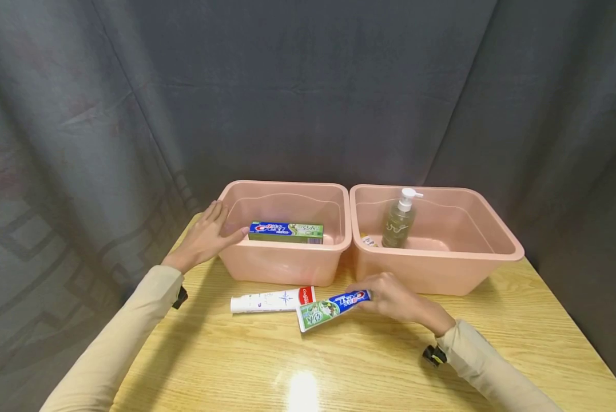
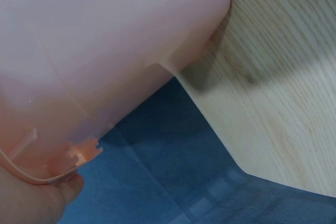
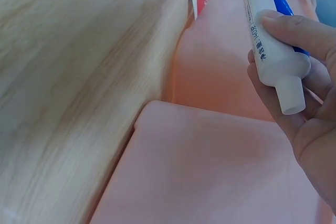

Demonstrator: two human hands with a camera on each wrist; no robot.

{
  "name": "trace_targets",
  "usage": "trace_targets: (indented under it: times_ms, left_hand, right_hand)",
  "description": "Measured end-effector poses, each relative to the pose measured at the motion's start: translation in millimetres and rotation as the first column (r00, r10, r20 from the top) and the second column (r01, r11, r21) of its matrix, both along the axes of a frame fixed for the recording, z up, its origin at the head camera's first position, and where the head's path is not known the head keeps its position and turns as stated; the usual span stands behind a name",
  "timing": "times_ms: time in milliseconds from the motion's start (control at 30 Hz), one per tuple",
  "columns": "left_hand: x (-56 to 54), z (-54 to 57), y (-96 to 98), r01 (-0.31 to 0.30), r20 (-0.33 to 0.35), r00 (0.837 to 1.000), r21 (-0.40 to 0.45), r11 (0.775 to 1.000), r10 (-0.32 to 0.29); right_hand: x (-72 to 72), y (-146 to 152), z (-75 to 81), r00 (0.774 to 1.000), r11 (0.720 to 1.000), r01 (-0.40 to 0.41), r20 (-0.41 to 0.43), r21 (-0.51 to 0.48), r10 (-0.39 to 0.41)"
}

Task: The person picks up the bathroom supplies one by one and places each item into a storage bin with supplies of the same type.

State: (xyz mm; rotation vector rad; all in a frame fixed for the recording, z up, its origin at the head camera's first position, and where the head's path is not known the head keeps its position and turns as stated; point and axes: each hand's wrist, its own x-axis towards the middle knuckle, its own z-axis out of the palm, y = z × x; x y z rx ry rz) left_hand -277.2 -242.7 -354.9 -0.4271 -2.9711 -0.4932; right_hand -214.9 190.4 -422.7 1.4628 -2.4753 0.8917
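My right hand (image 1: pixel 390 294) pinches a blue and green toothpaste tube (image 1: pixel 333 309) near its cap end, tilted over the table. In the right wrist view, the tube's white cap (image 3: pixel 290 95) points back toward the palm, with the thumb across the tube. A white toothpaste tube (image 1: pixel 266 301) with a red end lies just behind it on the table. My left hand (image 1: pixel 207 234) rests on the front left corner of the left pink bin (image 1: pixel 282 260), its thumb reaching over the front rim. Inside that bin, a green and blue toothpaste box (image 1: pixel 286 230) leans at the front.
Beside it stands a second pink bin (image 1: pixel 436 269), holding a pump bottle (image 1: pixel 398 225) with a white top and a small, partly hidden packet (image 1: pixel 368 241). Both bins are on the wooden table (image 1: pixel 246 366). A grey curtain (image 1: pixel 297 103) hangs behind.
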Motion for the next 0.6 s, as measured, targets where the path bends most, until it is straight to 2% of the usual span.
trace_targets:
  times_ms: [600]
  left_hand:
    - [-1.3, -1.6, -0.4, -0.001, -0.015, 1.0, 0.019, 1.0, 0.001]
  right_hand:
    - [-0.2, -5, 13.0, 0.997, 0.999, -0.008, -0.083, -0.031, 0.005]
